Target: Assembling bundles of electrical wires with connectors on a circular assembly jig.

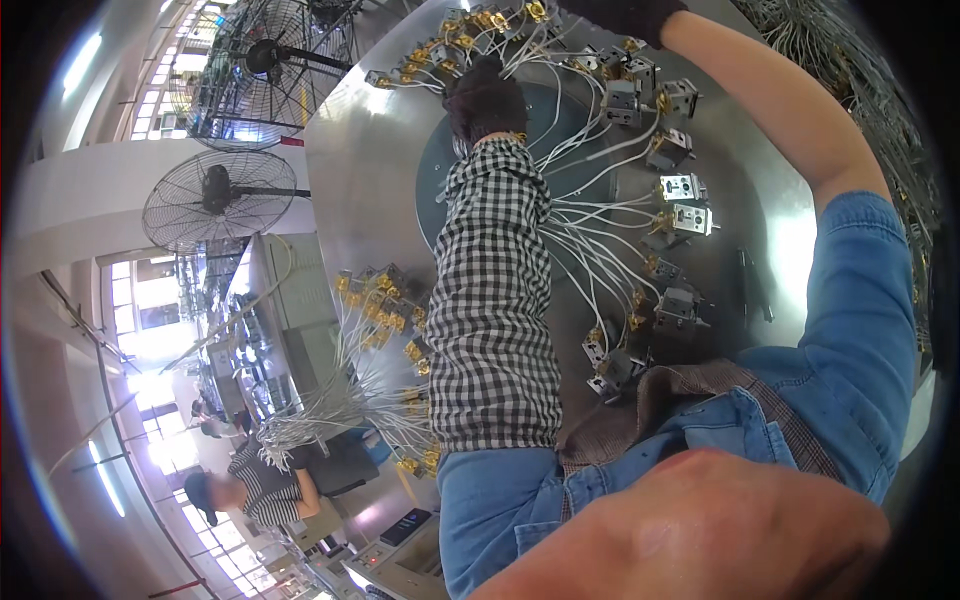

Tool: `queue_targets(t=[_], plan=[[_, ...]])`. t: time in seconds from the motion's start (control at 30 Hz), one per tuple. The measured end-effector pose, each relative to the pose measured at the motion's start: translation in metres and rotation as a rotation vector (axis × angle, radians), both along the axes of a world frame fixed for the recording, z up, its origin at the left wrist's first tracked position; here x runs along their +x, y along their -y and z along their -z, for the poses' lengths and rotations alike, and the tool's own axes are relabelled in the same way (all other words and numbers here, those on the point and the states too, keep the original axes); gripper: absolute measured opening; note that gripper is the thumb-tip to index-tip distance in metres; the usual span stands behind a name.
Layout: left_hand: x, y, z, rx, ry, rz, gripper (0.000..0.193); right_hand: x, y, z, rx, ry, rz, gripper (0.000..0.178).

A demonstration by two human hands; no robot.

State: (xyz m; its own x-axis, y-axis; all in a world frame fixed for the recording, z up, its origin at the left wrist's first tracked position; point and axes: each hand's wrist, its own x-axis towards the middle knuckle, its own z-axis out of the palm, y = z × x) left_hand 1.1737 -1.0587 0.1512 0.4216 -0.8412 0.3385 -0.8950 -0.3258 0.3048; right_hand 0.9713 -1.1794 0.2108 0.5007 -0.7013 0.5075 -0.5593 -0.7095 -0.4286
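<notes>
My left hand (pixel 485 100), in a dark glove below a black-and-white checked sleeve, is over the upper part of a dark round disc (pixel 432 185). Its fingers look curled in, and what they hold is hidden. White leads (pixel 545 60) run close beside it to brass-coloured terminals (pixel 490 20) along the upper edge. My right hand (pixel 625 12), also dark-gloved, reaches the top edge of the picture, where its fingers are cut off. Below it, small silver metal boxes (pixel 622 102) with brass parts and short shafts curve down the right side, their white leads gathering at the disc.
The shiny metal tabletop (pixel 360 160) carries another group of brass-ended parts (pixel 385 310) at left, with a white lead bundle (pixel 320 415). A dark slim tool (pixel 755 285) lies at right. Large fans (pixel 215 195) stand beyond. A person in a striped shirt (pixel 265 480) is lower left.
</notes>
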Motion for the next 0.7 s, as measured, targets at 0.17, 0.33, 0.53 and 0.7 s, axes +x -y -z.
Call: queue_targets(t=[0.17,0.33,0.53,0.7], plan=[[0.018,0.006,0.0,-0.002,-0.013,-0.053,0.03,-0.02,0.014,0.008,0.2,-0.103,0.023,0.058],[0.022,0.005,-0.017,0.027,-0.144,-0.073,0.032,-0.031,-0.003,0.007,0.302,-0.264,-0.025,0.073],[0.045,0.008,-0.028,0.182,0.168,-0.128,0.034,-0.035,-0.004,0.001,0.757,0.047,0.002,0.068],[0.057,0.016,-0.032,0.625,0.6,-0.193,0.032,-0.02,-0.002,0.003,0.784,-0.178,-0.181,0.051]])
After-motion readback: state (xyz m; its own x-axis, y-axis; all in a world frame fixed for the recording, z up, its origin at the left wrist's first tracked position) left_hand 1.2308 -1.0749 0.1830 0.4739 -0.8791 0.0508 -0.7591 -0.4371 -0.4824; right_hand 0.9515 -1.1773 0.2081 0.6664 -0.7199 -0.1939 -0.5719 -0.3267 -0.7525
